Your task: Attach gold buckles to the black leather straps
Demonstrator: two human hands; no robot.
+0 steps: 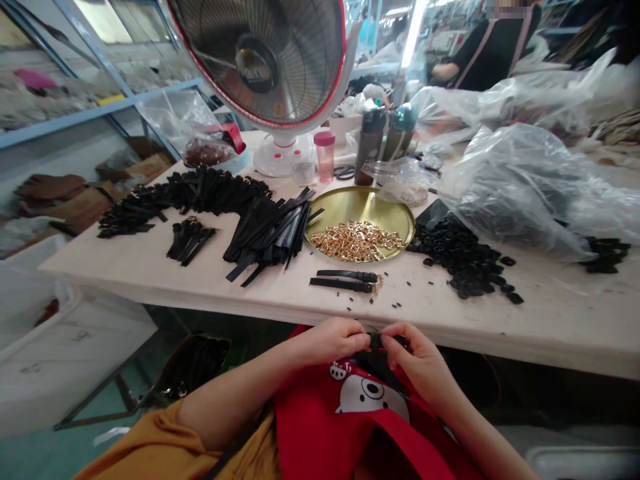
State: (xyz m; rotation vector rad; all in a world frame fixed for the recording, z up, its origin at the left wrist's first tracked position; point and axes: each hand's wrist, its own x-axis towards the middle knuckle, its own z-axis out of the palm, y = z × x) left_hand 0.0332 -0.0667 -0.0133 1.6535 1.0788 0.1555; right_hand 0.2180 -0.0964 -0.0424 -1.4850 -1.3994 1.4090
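Observation:
Both hands meet at the table's front edge, over the red apron [320, 407]. My left hand [345, 337] pinches one end of a black strap [376, 342], and my right hand [407, 347] grips its other end; most of the strap is hidden by fingers. Just beyond them lie two finished-looking black straps [343, 285] with gold buckles at their right ends. A round gold tray [327, 203] behind these holds a heap of gold buckles [355, 241]. To its left is a pile of flat black straps [273, 230], and to its right a heap of small black loops [460, 257].
Bundled black straps [200, 190] lie along the back left, with a smaller bunch [189, 239] before them. A fan [283, 157], a pink-lidded cup [325, 157] and dark bottles [371, 147] stand behind. Clear plastic bags [530, 180] cover the right side. A person [493, 50] is in the background.

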